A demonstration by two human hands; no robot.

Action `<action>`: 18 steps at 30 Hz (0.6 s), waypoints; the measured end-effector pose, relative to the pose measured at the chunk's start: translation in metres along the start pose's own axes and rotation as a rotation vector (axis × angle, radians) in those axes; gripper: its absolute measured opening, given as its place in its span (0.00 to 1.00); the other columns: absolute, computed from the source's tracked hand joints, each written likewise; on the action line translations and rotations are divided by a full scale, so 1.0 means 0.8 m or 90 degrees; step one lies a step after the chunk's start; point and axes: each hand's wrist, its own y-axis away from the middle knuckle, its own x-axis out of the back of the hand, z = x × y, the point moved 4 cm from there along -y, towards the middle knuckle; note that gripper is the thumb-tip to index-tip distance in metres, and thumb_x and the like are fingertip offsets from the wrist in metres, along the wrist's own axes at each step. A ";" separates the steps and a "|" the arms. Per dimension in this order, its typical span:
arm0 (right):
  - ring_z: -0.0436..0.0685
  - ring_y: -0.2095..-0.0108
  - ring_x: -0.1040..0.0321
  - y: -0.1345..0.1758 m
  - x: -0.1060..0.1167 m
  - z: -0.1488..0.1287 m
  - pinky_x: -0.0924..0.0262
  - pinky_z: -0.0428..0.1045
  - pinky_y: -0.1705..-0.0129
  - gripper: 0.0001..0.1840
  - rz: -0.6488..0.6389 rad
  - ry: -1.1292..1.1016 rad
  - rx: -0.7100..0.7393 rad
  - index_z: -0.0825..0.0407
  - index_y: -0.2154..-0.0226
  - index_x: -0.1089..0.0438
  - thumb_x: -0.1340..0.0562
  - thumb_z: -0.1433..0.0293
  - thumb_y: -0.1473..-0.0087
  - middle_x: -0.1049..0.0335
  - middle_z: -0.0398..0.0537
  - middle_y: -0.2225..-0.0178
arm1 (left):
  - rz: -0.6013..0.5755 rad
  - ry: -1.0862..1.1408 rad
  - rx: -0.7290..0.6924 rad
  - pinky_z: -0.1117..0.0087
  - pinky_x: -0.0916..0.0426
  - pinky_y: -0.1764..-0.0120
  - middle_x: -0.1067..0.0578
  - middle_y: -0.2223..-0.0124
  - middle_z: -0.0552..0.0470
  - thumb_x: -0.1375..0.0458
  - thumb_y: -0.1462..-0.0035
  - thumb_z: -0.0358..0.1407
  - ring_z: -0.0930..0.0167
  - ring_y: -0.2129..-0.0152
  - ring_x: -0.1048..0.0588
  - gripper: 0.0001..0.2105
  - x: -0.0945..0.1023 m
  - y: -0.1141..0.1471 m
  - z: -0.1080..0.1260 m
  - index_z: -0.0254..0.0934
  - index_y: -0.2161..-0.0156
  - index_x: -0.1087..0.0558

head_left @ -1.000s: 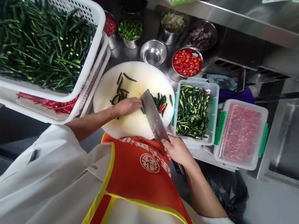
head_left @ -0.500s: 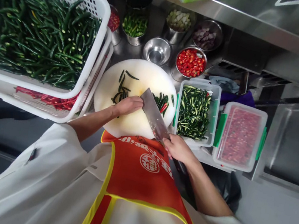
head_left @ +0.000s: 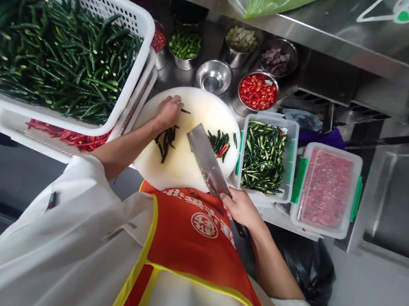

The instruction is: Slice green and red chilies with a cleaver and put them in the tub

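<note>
On the round white cutting board (head_left: 186, 171), my left hand (head_left: 169, 112) is at the far left part, fingers curled over a green chili (head_left: 185, 111) whose end sticks out beside them. Below that hand lies a small pile of long green chilies (head_left: 167, 143). My right hand (head_left: 243, 208) grips a cleaver (head_left: 207, 161) by its dark handle, near the board's front right edge. The wide blade slants across the board, its tip toward the middle. Just right of the blade is a heap of cut green chilies with a red piece (head_left: 220, 144).
A white basket of green chilies (head_left: 60, 58) stands at the left, stacked over one with red chilies (head_left: 70, 139). To the right are a tub of sliced green chilies (head_left: 266, 155) and a lidded box (head_left: 326, 188). Behind stand metal bowls, one with red chili pieces (head_left: 257, 91).
My left hand has moved from beside the blade to the board's far left, over loose chilies there. The pile it covered now shows. The cleaver stays in my right hand, nearly in place.
</note>
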 end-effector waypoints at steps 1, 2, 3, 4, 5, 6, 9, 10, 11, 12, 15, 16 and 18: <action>0.51 0.85 0.35 0.003 -0.004 0.002 0.43 0.45 0.78 0.14 -0.014 0.015 0.001 0.48 0.76 0.42 0.48 0.61 0.41 0.37 0.37 0.85 | -0.017 -0.017 0.010 0.61 0.35 0.50 0.27 0.55 0.42 0.48 0.42 0.26 0.61 0.55 0.31 0.09 -0.001 -0.007 -0.006 0.33 0.63 0.25; 0.51 0.85 0.35 0.004 -0.008 0.005 0.43 0.45 0.78 0.14 -0.023 0.025 0.001 0.48 0.76 0.42 0.48 0.62 0.41 0.36 0.38 0.85 | -0.032 -0.026 0.015 0.61 0.34 0.51 0.27 0.57 0.41 0.47 0.43 0.26 0.60 0.56 0.31 0.08 -0.001 -0.011 -0.009 0.33 0.64 0.26; 0.51 0.85 0.35 0.003 -0.011 0.007 0.43 0.45 0.78 0.14 -0.027 0.028 -0.001 0.48 0.76 0.42 0.47 0.62 0.41 0.36 0.38 0.84 | -0.039 -0.025 0.017 0.60 0.34 0.52 0.27 0.59 0.42 0.47 0.43 0.26 0.60 0.56 0.30 0.07 0.000 -0.013 -0.009 0.33 0.65 0.26; 0.51 0.85 0.35 0.001 -0.014 0.009 0.43 0.45 0.79 0.14 -0.025 0.022 -0.006 0.48 0.76 0.43 0.47 0.62 0.41 0.36 0.38 0.84 | -0.037 -0.015 0.019 0.61 0.34 0.52 0.27 0.59 0.42 0.47 0.44 0.26 0.60 0.57 0.30 0.07 0.002 -0.013 -0.007 0.33 0.64 0.26; 0.51 0.85 0.35 -0.001 -0.015 0.011 0.43 0.45 0.79 0.14 -0.019 0.010 -0.012 0.48 0.76 0.43 0.48 0.62 0.41 0.36 0.38 0.84 | -0.026 0.003 0.020 0.61 0.33 0.52 0.27 0.59 0.42 0.47 0.44 0.26 0.61 0.57 0.30 0.08 0.005 -0.010 -0.002 0.33 0.64 0.26; 0.51 0.85 0.35 -0.004 -0.016 0.012 0.43 0.45 0.80 0.13 -0.009 -0.003 -0.018 0.48 0.76 0.43 0.48 0.62 0.41 0.37 0.37 0.84 | -0.014 0.027 0.015 0.61 0.33 0.52 0.27 0.59 0.42 0.47 0.43 0.27 0.61 0.57 0.30 0.08 0.009 -0.005 0.006 0.34 0.62 0.27; 0.51 0.86 0.36 -0.010 -0.014 0.013 0.42 0.45 0.81 0.12 0.026 -0.051 -0.034 0.48 0.75 0.43 0.47 0.62 0.41 0.38 0.36 0.85 | -0.029 0.106 -0.073 0.64 0.32 0.53 0.28 0.58 0.44 0.47 0.41 0.29 0.64 0.59 0.29 0.07 0.012 0.023 0.041 0.35 0.59 0.28; 0.51 0.86 0.36 -0.012 -0.013 0.013 0.42 0.45 0.81 0.12 0.034 -0.066 -0.042 0.48 0.75 0.43 0.47 0.62 0.42 0.38 0.36 0.85 | -0.058 0.125 -0.126 0.65 0.32 0.54 0.28 0.58 0.45 0.47 0.40 0.30 0.65 0.59 0.29 0.07 0.008 0.035 0.054 0.35 0.59 0.28; 0.51 0.86 0.36 -0.013 -0.012 0.012 0.42 0.45 0.81 0.12 0.039 -0.079 -0.051 0.47 0.75 0.44 0.47 0.62 0.42 0.39 0.36 0.85 | -0.093 0.137 -0.179 0.65 0.32 0.54 0.28 0.58 0.45 0.48 0.39 0.31 0.66 0.59 0.29 0.07 0.003 0.048 0.067 0.36 0.59 0.28; 0.51 0.86 0.36 -0.014 -0.010 0.010 0.42 0.45 0.82 0.12 0.042 -0.088 -0.058 0.47 0.75 0.44 0.47 0.62 0.42 0.38 0.36 0.85 | -0.129 0.144 -0.225 0.66 0.32 0.54 0.28 0.58 0.45 0.49 0.38 0.31 0.66 0.59 0.29 0.08 -0.004 0.061 0.079 0.36 0.59 0.28; 0.51 0.86 0.36 -0.015 -0.007 0.006 0.41 0.45 0.82 0.12 0.041 -0.079 -0.064 0.47 0.76 0.44 0.46 0.62 0.42 0.38 0.36 0.85 | -0.184 0.144 -0.289 0.66 0.32 0.53 0.27 0.57 0.45 0.51 0.35 0.34 0.67 0.57 0.29 0.10 -0.022 0.091 0.095 0.36 0.59 0.27; 0.51 0.86 0.36 -0.015 -0.006 0.005 0.41 0.45 0.81 0.13 0.040 -0.070 -0.062 0.47 0.76 0.44 0.46 0.63 0.42 0.38 0.36 0.85 | -0.187 0.143 -0.291 0.66 0.32 0.53 0.27 0.57 0.44 0.51 0.34 0.35 0.66 0.57 0.29 0.11 -0.025 0.097 0.096 0.36 0.59 0.26; 0.51 0.86 0.36 -0.013 -0.004 0.002 0.41 0.45 0.81 0.13 0.040 -0.056 -0.060 0.47 0.76 0.44 0.46 0.62 0.42 0.38 0.36 0.85 | -0.184 0.147 -0.287 0.67 0.32 0.53 0.27 0.56 0.44 0.52 0.33 0.36 0.67 0.57 0.29 0.12 -0.029 0.103 0.093 0.36 0.59 0.26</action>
